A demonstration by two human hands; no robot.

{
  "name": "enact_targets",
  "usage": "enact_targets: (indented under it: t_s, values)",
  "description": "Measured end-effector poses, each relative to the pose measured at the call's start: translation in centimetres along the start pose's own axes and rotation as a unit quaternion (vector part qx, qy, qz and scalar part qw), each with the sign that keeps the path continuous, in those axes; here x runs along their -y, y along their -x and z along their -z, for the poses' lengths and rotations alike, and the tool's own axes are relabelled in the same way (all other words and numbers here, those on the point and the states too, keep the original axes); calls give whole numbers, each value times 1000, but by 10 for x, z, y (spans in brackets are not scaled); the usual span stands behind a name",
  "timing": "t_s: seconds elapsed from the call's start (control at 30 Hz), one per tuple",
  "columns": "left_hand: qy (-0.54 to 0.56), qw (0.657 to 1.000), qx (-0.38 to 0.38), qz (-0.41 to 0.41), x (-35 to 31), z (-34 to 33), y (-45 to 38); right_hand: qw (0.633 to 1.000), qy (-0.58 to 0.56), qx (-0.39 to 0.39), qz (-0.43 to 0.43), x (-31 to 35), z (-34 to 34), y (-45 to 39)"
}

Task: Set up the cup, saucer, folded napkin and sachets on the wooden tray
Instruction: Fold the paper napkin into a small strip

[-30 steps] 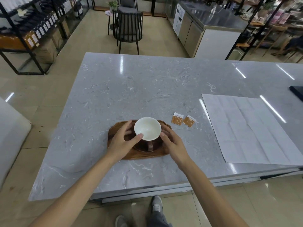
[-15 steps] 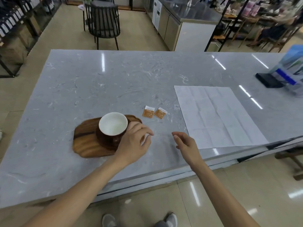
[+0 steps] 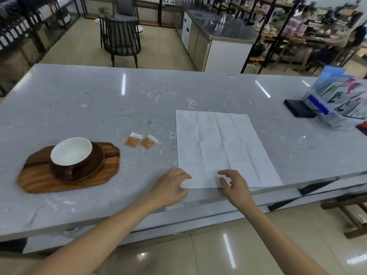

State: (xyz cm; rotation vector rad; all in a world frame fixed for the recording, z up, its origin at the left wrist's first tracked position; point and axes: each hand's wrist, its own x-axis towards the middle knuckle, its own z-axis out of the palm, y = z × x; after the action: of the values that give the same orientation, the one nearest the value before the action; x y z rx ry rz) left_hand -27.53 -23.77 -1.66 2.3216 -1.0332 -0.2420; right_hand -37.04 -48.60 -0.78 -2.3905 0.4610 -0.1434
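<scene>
A brown cup with a white inside (image 3: 71, 153) sits on a brown saucer (image 3: 95, 164), both on the wooden tray (image 3: 39, 179) at the left of the marble table. Two orange sachets (image 3: 140, 140) lie on the table right of the tray. A white napkin (image 3: 224, 147) lies unfolded and flat further right. My left hand (image 3: 170, 187) has its fingertips at the napkin's near left corner. My right hand (image 3: 234, 185) rests on the napkin's near edge, fingers curled over it. Whether either hand has pinched the paper I cannot tell.
A black box (image 3: 298, 108) and a clear stand of leaflets (image 3: 335, 102) stand at the far right of the table (image 3: 99, 106). The near table edge runs just under my hands. A black chair (image 3: 121, 36) and a steel counter (image 3: 224, 34) stand beyond the table.
Both hands left the cup on the tray and moved right to the napkin's near edge. My view swung to the right, so the tray now sits at the left.
</scene>
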Motion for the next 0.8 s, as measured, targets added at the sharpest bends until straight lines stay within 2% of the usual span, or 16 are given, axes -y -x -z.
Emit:
enact_targets:
  t_s: [0.1, 0.2, 0.33, 0.47, 0.53, 0.63, 0.8]
  values:
    - [-84, 996, 5, -3, -11, -19, -14, 996, 91, 2, 14, -44, 25, -10]
    - [-173, 985, 5, 10, -20, -30, -23, 991, 134, 28, 4, -80, 40, -9]
    - [-231, 971, -2, 56, -25, -32, -33, 977, 189, 37, 89, -105, 54, -2]
    - [-212, 974, 5, 84, -22, -32, -28, 958, 243, 56, 138, -123, 71, 6]
    - [-194, 978, 4, 79, -19, -32, -23, 956, 248, 26, 156, -135, 78, 10]
    - [-125, 988, -40, 86, -18, -24, -13, 952, 243, -53, 179, -147, 91, 8]
    - [-58, 992, -91, 61, -21, -1, 3, 963, 203, -101, 143, -155, 120, 12]
